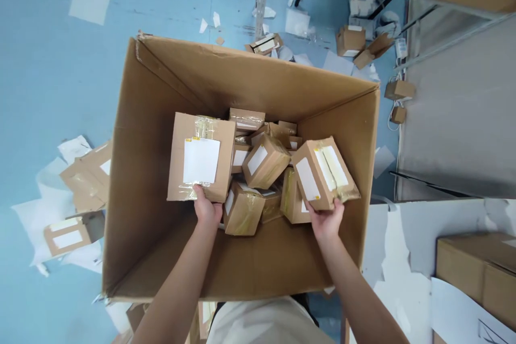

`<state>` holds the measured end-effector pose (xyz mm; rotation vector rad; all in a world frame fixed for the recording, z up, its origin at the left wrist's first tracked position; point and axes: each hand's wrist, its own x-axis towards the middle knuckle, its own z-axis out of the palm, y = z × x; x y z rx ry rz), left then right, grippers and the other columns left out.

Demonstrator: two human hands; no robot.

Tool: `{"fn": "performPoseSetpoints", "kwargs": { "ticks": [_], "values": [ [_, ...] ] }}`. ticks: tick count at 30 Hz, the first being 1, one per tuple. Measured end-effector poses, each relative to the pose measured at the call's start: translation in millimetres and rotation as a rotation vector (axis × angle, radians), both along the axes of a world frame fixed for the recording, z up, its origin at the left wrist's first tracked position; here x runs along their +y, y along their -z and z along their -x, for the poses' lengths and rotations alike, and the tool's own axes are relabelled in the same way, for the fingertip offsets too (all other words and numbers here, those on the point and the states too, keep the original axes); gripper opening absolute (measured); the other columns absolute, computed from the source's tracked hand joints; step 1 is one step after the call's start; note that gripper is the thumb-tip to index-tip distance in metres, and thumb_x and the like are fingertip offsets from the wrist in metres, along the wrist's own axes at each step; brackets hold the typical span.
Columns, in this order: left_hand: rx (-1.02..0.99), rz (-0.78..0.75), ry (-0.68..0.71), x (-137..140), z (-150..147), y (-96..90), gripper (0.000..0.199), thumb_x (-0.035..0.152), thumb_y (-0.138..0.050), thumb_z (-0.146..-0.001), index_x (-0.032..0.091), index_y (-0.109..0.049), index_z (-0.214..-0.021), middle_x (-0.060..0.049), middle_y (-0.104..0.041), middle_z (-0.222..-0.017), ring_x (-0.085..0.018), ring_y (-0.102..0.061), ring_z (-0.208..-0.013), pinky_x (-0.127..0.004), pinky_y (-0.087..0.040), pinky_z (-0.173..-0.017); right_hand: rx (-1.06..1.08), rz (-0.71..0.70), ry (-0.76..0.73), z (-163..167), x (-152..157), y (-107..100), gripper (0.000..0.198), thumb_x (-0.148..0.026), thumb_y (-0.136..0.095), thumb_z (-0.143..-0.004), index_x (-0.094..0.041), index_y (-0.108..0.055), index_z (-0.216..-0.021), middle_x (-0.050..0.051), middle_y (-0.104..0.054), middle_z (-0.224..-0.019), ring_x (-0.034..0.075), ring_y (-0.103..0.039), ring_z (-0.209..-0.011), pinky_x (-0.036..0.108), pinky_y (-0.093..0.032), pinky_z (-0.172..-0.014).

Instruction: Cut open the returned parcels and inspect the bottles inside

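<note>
Left hand (207,210) closed on a square box (202,157), thumb over the near edge, fingers mostly hidden beneath, probably bearing its weight; white label (200,162) faces up. Right hand (325,221) grips a tilted box (324,173) by its near end; cannot tell whether the heap (264,158) below also props it. Both sit inside the carton (141,172), whose high walls seem to contain the jumble.

The left hand (207,211) and right hand (326,222) are showing bare; a plain off-white top (268,325) is being worn; black material (303,301), possibly clothing, is bordering it.
</note>
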<state>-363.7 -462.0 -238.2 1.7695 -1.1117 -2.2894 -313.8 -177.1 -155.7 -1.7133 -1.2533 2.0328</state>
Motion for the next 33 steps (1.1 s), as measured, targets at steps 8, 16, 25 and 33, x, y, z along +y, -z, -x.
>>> {"fn": "performPoseSetpoints", "kwargs": {
  "ticks": [8, 16, 25, 33],
  "values": [
    [0.034, 0.008, 0.011, 0.6, -5.6, -0.3, 0.050, 0.053, -0.049, -0.087, 0.023, -0.052, -0.127, -0.010, -0.059, -0.125, -0.021, -0.056, -0.117, -0.037, -0.051, -0.093, -0.220, 0.045, 0.013, -100.0, -22.3, 3.1, 0.026, -0.039, -0.046, -0.074, -0.035, -0.056, -0.098, -0.007, -0.069, -0.091, 0.016, -0.069, -0.086, 0.040, -0.060, -0.078],
    [0.050, -0.012, 0.040, -3.1, -17.9, 2.7, 0.047, 0.055, -0.051, -0.086, 0.022, -0.057, -0.119, -0.011, -0.061, -0.122, -0.022, -0.058, -0.115, -0.038, -0.052, -0.091, -0.412, 0.529, -0.348, -59.4, -44.3, -87.4, 0.031, -0.048, -0.063, -0.075, -0.021, -0.062, -0.089, 0.010, -0.069, -0.095, 0.024, -0.069, -0.091, 0.043, -0.057, -0.085],
    [0.017, -0.049, 0.090, -4.6, -25.8, 1.5, 0.048, 0.057, -0.049, -0.086, 0.021, -0.057, -0.116, -0.011, -0.059, -0.125, -0.023, -0.060, -0.110, -0.038, -0.055, -0.086, 0.317, -0.549, -1.441, 218.9, -142.7, 11.2, 0.068, -0.046, -0.075, -0.066, -0.025, -0.053, -0.126, 0.009, -0.045, -0.140, 0.031, -0.030, -0.137, 0.055, -0.026, -0.111],
    [0.101, 0.021, 0.101, -23.4, -13.6, -3.4, 0.045, 0.048, -0.060, -0.083, 0.025, -0.054, -0.121, -0.007, -0.060, -0.125, -0.021, -0.059, -0.111, -0.036, -0.052, -0.092, 0.203, -0.703, -1.405, 202.8, -147.1, 63.0, 0.036, -0.048, -0.063, -0.073, -0.021, -0.061, -0.096, 0.005, -0.067, -0.102, 0.024, -0.061, -0.097, 0.040, -0.045, -0.091]
  ]
}}
